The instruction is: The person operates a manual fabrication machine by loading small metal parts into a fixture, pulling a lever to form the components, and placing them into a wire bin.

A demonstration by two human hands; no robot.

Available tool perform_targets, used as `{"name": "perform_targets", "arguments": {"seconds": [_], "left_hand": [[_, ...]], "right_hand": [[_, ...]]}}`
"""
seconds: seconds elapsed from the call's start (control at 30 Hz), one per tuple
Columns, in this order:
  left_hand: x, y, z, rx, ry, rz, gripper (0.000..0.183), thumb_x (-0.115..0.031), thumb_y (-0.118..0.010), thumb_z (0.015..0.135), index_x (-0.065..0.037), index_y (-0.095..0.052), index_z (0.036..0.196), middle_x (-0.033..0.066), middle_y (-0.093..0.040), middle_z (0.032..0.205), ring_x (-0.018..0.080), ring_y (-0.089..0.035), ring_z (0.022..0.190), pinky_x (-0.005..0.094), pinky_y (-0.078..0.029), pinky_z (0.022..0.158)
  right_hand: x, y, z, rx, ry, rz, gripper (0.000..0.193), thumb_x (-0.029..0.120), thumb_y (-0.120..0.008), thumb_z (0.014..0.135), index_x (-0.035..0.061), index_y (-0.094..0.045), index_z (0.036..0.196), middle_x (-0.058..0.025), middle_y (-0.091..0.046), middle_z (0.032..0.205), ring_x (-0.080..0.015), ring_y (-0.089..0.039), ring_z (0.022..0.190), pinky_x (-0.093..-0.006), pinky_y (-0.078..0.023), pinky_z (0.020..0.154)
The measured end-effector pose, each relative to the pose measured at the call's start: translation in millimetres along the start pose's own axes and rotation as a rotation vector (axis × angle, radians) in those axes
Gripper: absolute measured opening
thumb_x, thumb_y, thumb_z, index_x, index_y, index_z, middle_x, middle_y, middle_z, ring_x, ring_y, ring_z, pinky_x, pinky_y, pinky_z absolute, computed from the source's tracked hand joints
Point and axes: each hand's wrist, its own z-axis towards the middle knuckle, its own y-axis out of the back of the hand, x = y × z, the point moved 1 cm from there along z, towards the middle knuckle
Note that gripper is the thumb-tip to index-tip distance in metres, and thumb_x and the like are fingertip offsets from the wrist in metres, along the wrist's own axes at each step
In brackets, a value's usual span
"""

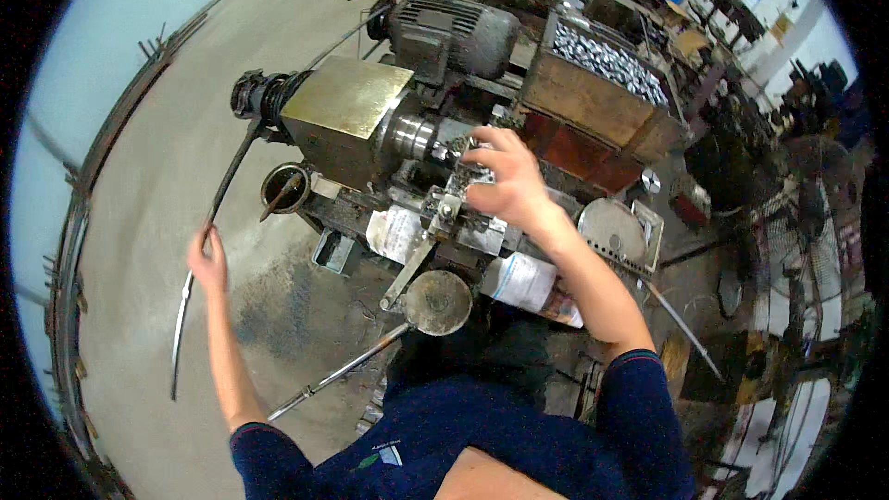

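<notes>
My left hand (207,259) is closed around a long dark lever (222,190) with a bright metal lower end, which runs up to the back end of the lathe's spindle. My right hand (507,176) is over the lathe's tooling, fingers and thumb apart and curved, just right of the shiny round chuck (412,137). Metal bits lie under its fingertips; whether they touch anything is hard to see. Below that hand is the tool post (444,211). A brassy metal cover (347,95) tops the headstock.
Behind the lathe sits a grey electric motor (449,37). A wooden box (593,93) full of small shiny metal parts stands to its right. Nearer me are a round metal disc (439,303), a long bar handle (343,372), a pot with a brush (285,187) and a round tray (613,230).
</notes>
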Motion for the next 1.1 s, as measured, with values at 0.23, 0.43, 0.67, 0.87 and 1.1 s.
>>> {"name": "perform_targets", "arguments": {"seconds": [0.23,0.43,0.67,0.87,1.1], "left_hand": [[0.7,-178.4,-120.3,0.838,0.011,0.170,0.046,-0.034,-0.068,0.069,-0.006,-0.059,0.104,0.0188,-0.062,0.084,0.0326,-0.061,0.080,0.0397,-0.048,0.067],[4.2,-184.7,-65.7,1.014,-0.515,0.760,0.016,-0.019,-0.058,0.072,-0.017,-0.062,0.087,0.0071,-0.064,0.077,0.0287,-0.062,0.075,0.0422,-0.047,0.064],[8.7,-153.9,-71.1,0.881,-0.037,0.584,0.037,-0.034,-0.064,0.072,-0.014,-0.062,0.103,0.0156,-0.064,0.088,0.0303,-0.060,0.085,0.0400,-0.048,0.073],[59.7,-102.9,-81.0,1.121,0.167,0.474,0.035,-0.029,-0.064,0.070,-0.009,-0.064,0.099,0.0147,-0.065,0.077,0.0258,-0.063,0.069,0.0361,-0.050,0.065],[75.3,-60.5,-108.7,1.133,0.455,0.280,0.038,-0.019,-0.063,0.071,0.003,-0.060,0.103,0.0161,-0.064,0.072,0.0203,-0.062,0.049,0.0305,-0.050,0.051]], "right_hand": [[-31.4,125.9,-144.2,0.057,-0.485,-0.226,0.034,0.013,-0.062,0.056,0.0018,-0.064,0.088,-0.0149,-0.058,0.102,-0.0321,-0.055,0.096,-0.0350,-0.044,0.084],[-58.6,199.4,-269.1,0.102,-0.979,-0.414,0.037,0.011,-0.061,0.057,0.0018,-0.064,0.092,-0.0155,-0.060,0.100,-0.0315,-0.057,0.094,-0.0348,-0.045,0.083],[-106.5,275.3,-454.5,0.336,-1.454,-0.992,0.042,0.019,-0.063,0.061,0.0050,-0.059,0.100,-0.0172,-0.059,0.103,-0.0341,-0.055,0.097,-0.0382,-0.042,0.087],[-83.1,256.1,-491.7,0.342,-1.591,-0.980,0.034,0.023,-0.060,0.062,0.0024,-0.058,0.090,-0.0202,-0.061,0.085,-0.0377,-0.059,0.081,-0.0448,-0.047,0.073],[40.1,170.6,-502.9,0.272,-1.538,-0.722,0.030,0.021,-0.058,0.058,0.0013,-0.058,0.081,-0.0223,-0.059,0.077,-0.0407,-0.057,0.073,-0.0456,-0.046,0.065]]}}
